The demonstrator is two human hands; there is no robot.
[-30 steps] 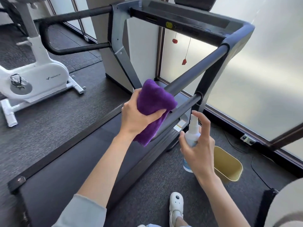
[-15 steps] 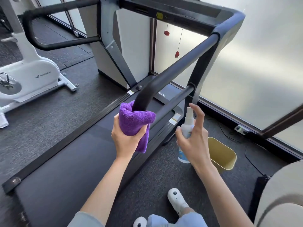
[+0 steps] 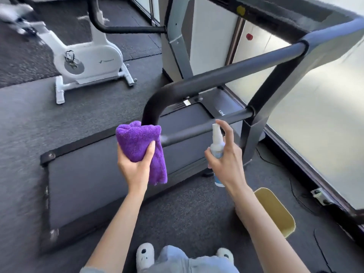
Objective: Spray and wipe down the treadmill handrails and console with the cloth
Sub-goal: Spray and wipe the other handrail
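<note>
My left hand (image 3: 136, 166) grips a folded purple cloth (image 3: 138, 141) wrapped round the rear bend of the treadmill's near black handrail (image 3: 226, 75), where the rail curves downward. My right hand (image 3: 228, 160) holds a small white spray bottle (image 3: 216, 142), index finger raised over the nozzle, which points left at the lower rail bar (image 3: 197, 131). A faint mist shows beside the cloth. The console (image 3: 285, 14) crosses the top of the view, partly cut off. The far handrail (image 3: 122, 29) sits at the upper left.
The treadmill belt (image 3: 110, 174) lies below the rails. A white exercise bike (image 3: 84, 60) stands at the left. A yellow bin (image 3: 275, 211) sits on the floor by my right arm. Frosted glass panels (image 3: 325, 115) and cables run along the right.
The cloth slid down the near handrail from its straight part to the rear bend. My view swung left and down. My right hand kept the bottle beside the lower bar.
</note>
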